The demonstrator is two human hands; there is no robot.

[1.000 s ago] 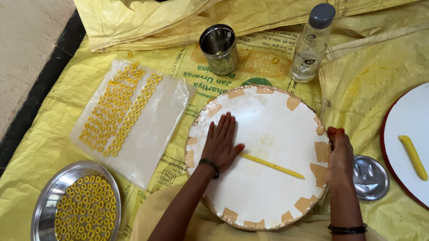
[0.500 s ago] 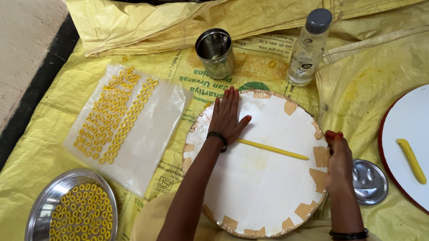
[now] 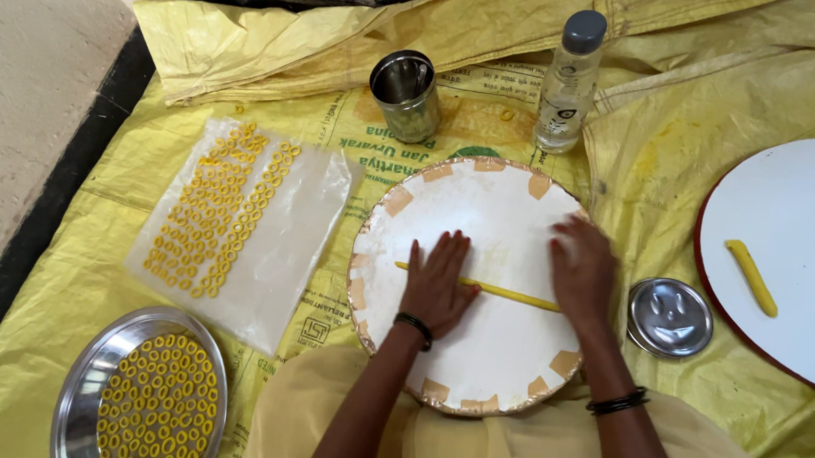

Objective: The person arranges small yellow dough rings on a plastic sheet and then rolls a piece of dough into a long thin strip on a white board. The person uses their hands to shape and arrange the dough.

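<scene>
A round white board (image 3: 484, 215) with tan tape around its rim lies on a yellow sheet in front of me. Across its middle runs a thin yellow dough rope (image 3: 507, 294). My left hand (image 3: 438, 283) lies flat, palm down, on the rope's left part, fingers spread. My right hand (image 3: 582, 268) rests palm down over the rope's right end, fingers loosely together. Neither hand grips anything.
A clear plastic sheet (image 3: 284, 240) with several yellow dough rings lies left of the board; a steel plate (image 3: 82, 379) of rings sits at the lower left. A steel cup (image 3: 404, 95), a clear bottle (image 3: 567, 83), a steel lid (image 3: 670, 317) and a second white board (image 3: 804, 225) bearing a dough stick (image 3: 751, 276) surround it.
My right hand has moved from the board's right rim onto the rope's right end. My left hand slid down onto the rope.
</scene>
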